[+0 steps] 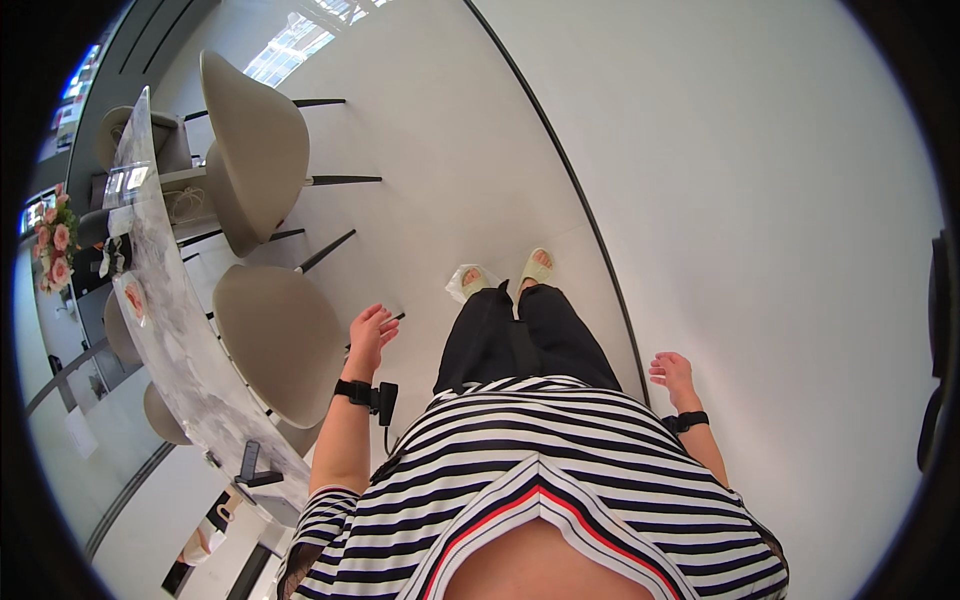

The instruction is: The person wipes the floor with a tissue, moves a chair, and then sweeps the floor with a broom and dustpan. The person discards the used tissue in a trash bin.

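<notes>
My left hand (373, 334) hangs at my side with its fingers apart and nothing in them. It is nearest to a beige shell chair (277, 337), and a dark chair leg shows just behind the fingertips. A black strap with a small box (386, 403) and a cable sits on that wrist. On the other side, my right hand (673, 373) also holds nothing, its fingers slightly curled and spread, beside a plain white wall (757, 247). A black band (685, 421) circles the right wrist. Thin white plastic (454, 285) shows around my left sandal (472, 280).
Along the left runs a marble-patterned table (180, 330) bearing a plastic-wrapped item (135, 300) and a dark stand (257, 469). Another beige chair (259, 142) stands farther ahead, its black legs spread on the pale floor (420, 150). Pink flowers (58, 247) are beyond the table.
</notes>
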A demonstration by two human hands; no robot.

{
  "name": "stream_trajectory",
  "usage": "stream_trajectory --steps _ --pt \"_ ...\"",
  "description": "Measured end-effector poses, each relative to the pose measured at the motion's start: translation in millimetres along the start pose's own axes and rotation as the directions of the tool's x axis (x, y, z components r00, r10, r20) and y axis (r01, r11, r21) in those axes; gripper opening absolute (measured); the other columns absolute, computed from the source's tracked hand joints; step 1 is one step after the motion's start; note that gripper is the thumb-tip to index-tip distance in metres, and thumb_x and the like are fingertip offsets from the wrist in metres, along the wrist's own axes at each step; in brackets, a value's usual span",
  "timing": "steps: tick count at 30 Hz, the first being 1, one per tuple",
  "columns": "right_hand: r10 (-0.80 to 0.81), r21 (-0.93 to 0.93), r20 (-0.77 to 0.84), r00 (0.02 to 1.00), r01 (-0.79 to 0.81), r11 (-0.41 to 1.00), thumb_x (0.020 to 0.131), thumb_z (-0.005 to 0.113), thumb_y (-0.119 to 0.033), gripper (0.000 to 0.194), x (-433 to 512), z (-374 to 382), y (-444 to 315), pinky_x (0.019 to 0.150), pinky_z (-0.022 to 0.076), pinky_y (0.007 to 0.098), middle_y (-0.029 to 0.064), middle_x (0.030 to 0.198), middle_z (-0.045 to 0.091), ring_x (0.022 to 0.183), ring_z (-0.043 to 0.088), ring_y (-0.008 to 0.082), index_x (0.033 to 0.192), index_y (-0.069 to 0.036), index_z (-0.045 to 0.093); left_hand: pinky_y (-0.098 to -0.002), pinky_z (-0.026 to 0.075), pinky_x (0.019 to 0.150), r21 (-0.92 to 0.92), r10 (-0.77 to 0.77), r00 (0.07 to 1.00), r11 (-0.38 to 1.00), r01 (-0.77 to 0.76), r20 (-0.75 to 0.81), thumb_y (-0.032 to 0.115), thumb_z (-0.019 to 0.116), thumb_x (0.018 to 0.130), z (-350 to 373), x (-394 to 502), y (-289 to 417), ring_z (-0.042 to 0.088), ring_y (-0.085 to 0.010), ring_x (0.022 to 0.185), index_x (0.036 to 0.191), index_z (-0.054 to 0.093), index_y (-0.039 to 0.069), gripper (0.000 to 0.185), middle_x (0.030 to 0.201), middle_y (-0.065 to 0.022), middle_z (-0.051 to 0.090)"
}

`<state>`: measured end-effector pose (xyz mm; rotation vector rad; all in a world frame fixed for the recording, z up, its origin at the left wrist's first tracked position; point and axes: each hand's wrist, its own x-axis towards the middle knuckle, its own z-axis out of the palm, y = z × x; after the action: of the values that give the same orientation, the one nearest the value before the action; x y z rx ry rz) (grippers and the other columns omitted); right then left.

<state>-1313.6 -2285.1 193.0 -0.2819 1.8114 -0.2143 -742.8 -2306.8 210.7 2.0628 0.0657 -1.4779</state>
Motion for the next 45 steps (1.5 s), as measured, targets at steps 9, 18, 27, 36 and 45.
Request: stream_trajectory --steps 9,18,27,36,45 --pt "-0.027 0.048 -0.082 0.996 0.031 0.998 0.081 0.051 -0.011 0.016 21 24 -9 0.052 0.0497 0.0271 0.0055 0.075 0.06 0.059 0.057 0.013 0.093 -0.002 0.058 -0.0315 0.051 0.073 0.08 0.028 1.0 0.996 -0.029 0.005 0.015 0.055 0.085 -19 26 47 0.06 -0.0208 0.084 0.125 0.041 -0.001 0.045 0.11 -0.0137 0.055" --pt "-0.054 0.011 -0.073 0.996 0.055 0.998 0.083 0.051 -0.013 0.02 14 138 -96 0.059 0.0513 0.028 0.0074 0.083 0.061 0.069 0.06 0.0141 0.098 -0.002 0.057 -0.03 0.049 0.071 0.092 0.176 0.981 0.981 -0.168 -0.083 0.009 0.06 0.079 -88 101 121 0.056 -0.0205 0.076 0.121 0.043 0.001 0.046 0.096 -0.0088 0.056" --pt "-0.163 0.018 0.079 0.983 0.162 0.987 0.085 0.052 -0.014 0.02 -25 266 -182 0.062 0.0503 0.0262 0.0075 0.086 0.061 0.073 0.06 0.014 0.099 -0.001 0.057 -0.0404 0.037 0.092 0.774 0.915 0.312 0.388 -0.501 -0.257 0.028 0.074 0.071 -94 134 337 0.041 -0.0327 0.109 0.136 0.023 0.0 0.087 0.129 -0.0216 0.03" --pt "-0.12 -0.008 -0.013 0.993 0.12 0.993 0.084 0.051 -0.013 0.02 1 220 -195 0.059 0.0509 0.0262 0.0078 0.085 0.061 0.07 0.06 0.0142 0.099 0.0 0.058 -0.0393 0.04 0.092 0.79 0.955 0.238 0.28 -0.545 -0.175 0.02 0.071 0.071 -44 167 426 0.049 -0.0358 0.109 0.128 0.038 0.002 0.068 0.119 -0.0197 0.05" --pt "-0.065 0.059 -0.101 0.993 0.071 0.996 0.084 0.051 -0.014 0.021 15 147 -203 0.062 0.0518 0.0288 0.008 0.087 0.061 0.073 0.06 0.0153 0.1 -0.001 0.057 -0.0396 0.047 0.082 0.855 0.939 0.253 0.322 -0.407 -0.234 0.018 0.067 0.074 -77 160 422 0.058 -0.0372 0.097 0.127 0.04 0.006 0.061 0.108 -0.0201 0.059"
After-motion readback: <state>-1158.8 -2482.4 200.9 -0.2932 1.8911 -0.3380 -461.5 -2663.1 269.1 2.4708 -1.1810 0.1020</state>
